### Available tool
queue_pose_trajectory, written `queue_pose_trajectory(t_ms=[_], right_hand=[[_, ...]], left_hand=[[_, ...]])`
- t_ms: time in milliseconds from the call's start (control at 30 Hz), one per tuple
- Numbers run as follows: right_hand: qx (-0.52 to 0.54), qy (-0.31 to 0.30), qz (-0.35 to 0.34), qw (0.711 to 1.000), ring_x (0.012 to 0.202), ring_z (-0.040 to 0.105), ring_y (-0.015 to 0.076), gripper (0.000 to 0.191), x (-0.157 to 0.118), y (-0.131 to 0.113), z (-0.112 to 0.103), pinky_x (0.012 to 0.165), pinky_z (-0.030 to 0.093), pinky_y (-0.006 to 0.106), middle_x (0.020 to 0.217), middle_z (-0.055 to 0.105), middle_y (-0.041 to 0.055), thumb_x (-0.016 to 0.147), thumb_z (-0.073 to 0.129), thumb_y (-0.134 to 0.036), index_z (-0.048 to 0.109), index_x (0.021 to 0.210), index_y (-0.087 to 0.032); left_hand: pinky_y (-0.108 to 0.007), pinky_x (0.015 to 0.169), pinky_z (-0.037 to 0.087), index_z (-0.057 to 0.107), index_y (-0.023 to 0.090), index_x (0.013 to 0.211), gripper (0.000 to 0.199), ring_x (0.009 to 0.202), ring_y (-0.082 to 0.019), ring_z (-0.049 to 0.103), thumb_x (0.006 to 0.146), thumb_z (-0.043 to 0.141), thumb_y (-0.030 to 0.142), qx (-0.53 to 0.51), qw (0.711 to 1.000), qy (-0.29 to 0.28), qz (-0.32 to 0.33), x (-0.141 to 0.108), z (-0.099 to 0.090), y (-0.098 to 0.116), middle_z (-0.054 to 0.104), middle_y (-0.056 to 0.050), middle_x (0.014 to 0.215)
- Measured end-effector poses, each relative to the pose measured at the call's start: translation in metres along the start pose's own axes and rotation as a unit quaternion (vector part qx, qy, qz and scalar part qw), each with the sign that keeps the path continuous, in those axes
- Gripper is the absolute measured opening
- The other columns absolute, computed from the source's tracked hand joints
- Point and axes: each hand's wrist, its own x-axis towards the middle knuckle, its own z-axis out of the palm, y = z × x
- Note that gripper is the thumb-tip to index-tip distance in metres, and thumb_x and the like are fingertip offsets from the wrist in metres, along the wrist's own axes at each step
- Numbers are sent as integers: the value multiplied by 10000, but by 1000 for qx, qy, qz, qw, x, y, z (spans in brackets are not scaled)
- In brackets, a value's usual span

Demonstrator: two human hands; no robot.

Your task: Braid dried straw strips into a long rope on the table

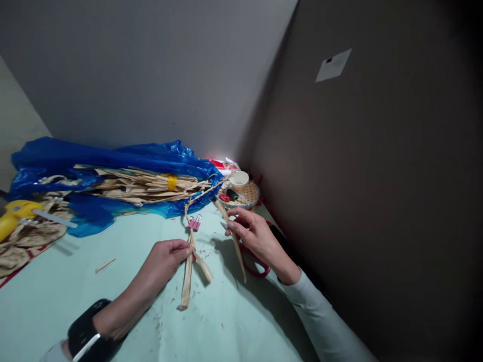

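My left hand (169,259) pinches a braided cord of dry, tan plant strips (187,281) just below a pink binder clip (194,224). Two loose strip ends spread out beneath my fingers, and the thin braided part runs up and right from the clip toward the basket. To the right, my right hand (251,231) has its thumb and fingers closed on a separate dry strip (238,254), which hangs down from the fingers. Red-handled scissors (260,269) lie under my right hand, partly hidden by it.
A blue plastic bag (132,151) with a bundle of dry strips (143,186) lies along the wall. A woven basket (251,193) holds a white cup (239,179) and a dark spool. A yellow glue gun (18,213) is at the left, near a short stick (105,266).
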Motion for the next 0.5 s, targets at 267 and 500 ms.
queue_pose_trajectory(t_ms=[267, 500], right_hand=[[-68, -38, -35, 996, 750, 620, 142, 262, -4, -5, 0, 748, 415, 255, 811, 705, 10, 889, 470, -84, 659, 1045, -176], [-238, -32, -42, 970, 728, 545, 160, 135, -16, -14, 16, 669, 338, 273, 791, 650, 31, 926, 578, -269, 668, 881, -179]], left_hand=[[-228, 433, 89, 645, 139, 768, 341, 422, -55, 168, 678, 689, 465, -37, 998, -45, -19, 2, -7, -6, 273, 130, 435], [-234, 447, 104, 662, 127, 796, 330, 449, -59, 178, 679, 697, 434, -32, 998, -53, -20, 1, -8, -4, 301, 117, 461]])
